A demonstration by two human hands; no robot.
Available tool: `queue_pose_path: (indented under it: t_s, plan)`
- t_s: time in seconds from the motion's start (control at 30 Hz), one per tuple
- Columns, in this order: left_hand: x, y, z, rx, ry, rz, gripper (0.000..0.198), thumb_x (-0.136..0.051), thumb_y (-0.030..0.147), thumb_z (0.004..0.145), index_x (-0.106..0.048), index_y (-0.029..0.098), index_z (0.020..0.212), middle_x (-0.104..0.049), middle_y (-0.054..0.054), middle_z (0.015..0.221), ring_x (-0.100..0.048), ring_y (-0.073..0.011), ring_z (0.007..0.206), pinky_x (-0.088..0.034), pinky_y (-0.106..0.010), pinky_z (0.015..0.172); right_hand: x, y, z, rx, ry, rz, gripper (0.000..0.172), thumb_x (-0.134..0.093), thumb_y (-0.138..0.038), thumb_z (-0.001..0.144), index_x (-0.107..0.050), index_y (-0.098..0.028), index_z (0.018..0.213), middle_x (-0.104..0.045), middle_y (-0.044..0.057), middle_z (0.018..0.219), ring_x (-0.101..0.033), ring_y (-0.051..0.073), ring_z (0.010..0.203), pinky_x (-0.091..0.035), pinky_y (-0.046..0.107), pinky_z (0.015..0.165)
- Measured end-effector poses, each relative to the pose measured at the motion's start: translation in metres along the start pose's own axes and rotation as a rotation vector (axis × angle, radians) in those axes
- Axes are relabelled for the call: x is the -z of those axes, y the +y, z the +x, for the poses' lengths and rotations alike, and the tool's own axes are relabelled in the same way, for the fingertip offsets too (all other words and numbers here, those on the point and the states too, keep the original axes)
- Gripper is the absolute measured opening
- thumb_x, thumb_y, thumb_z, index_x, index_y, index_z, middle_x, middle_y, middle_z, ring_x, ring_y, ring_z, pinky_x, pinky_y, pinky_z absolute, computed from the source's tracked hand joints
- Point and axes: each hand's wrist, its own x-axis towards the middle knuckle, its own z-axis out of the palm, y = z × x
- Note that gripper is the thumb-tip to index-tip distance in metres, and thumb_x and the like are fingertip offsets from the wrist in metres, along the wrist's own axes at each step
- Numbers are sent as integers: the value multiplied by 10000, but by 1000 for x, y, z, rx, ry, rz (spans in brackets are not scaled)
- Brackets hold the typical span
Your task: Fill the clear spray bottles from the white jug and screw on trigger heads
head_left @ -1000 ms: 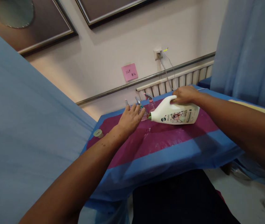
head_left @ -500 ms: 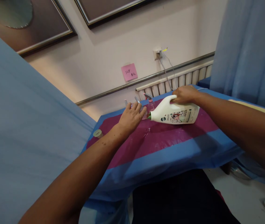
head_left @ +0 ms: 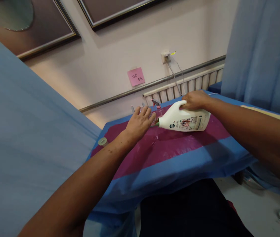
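Observation:
My right hand (head_left: 194,99) is closed on the handle of a white detergent jug (head_left: 184,120). The jug lies tipped on its side, with its green mouth pointing left. My left hand (head_left: 137,124) sits right at that mouth, fingers together and curved round a small clear bottle that it mostly hides. Behind its fingertips, spray-bottle heads (head_left: 156,102) poke up. The magenta sheet (head_left: 179,144) below the jug's mouth looks wet and shiny.
A small round cap (head_left: 102,141) lies at the table's left edge. Blue cloth (head_left: 18,131) rises on the left and a blue curtain (head_left: 260,49) hangs on the right. Behind the table are a radiator (head_left: 191,84), a wall socket (head_left: 165,56) and a pink note (head_left: 136,76).
My left hand has crept forward and up, now covering more of the spray bottles. The jug and my right hand have hardly moved.

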Motion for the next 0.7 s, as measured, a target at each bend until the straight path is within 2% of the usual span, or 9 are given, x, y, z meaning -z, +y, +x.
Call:
queue_pose_path:
  t_s: [0.17, 0.33, 0.47, 0.57, 0.7]
  plan:
    - [1, 1, 1, 3, -5, 19, 588, -475, 111, 1070, -515, 245, 1641, -612, -193, 1554, -477, -411, 1552, -368, -607, 1304, -1, 1, 0, 8, 7, -5, 501, -658, -758, 958, -858, -335, 1137, -856, 124, 1156, -751, 374, 1082, -513, 442, 793]
    - [1, 1, 2, -6, -2, 27, 552, -440, 96, 1086, -540, 195, 1620, -588, -225, 1570, -467, -423, 1562, -349, -609, 1316, -1, 1, 0, -5, -1, -19, 496, -654, -751, 960, -857, -332, 1133, -850, 132, 1198, -755, 384, 1085, -527, 468, 812]
    - [0, 0, 2, 3, 18, -55, 589, -491, 78, 1058, -537, 221, 1628, -575, -218, 1589, -451, -434, 1578, -328, -621, 1331, -2, 3, 1, -12, 6, -4, 527, -667, -781, 944, -862, -338, 1152, -847, 138, 1152, -749, 390, 1099, -530, 466, 824]
    - [0, -1, 0, 18, 22, -54, 570, -464, 79, 1074, -540, 211, 1624, -566, -219, 1610, -459, -422, 1585, -324, -615, 1334, -2, 4, 1, -17, 8, 7, 526, -670, -783, 944, -865, -345, 1161, -844, 137, 1120, -746, 388, 1103, -533, 461, 831]
    - [-4, -3, -5, 45, 17, 3, 552, -406, 81, 1101, -533, 188, 1628, -572, -220, 1638, -486, -397, 1578, -336, -605, 1323, -2, 5, -1, -21, -2, -27, 567, -595, -797, 975, -857, -337, 1177, -844, 133, 1180, -754, 383, 1101, -526, 457, 808]
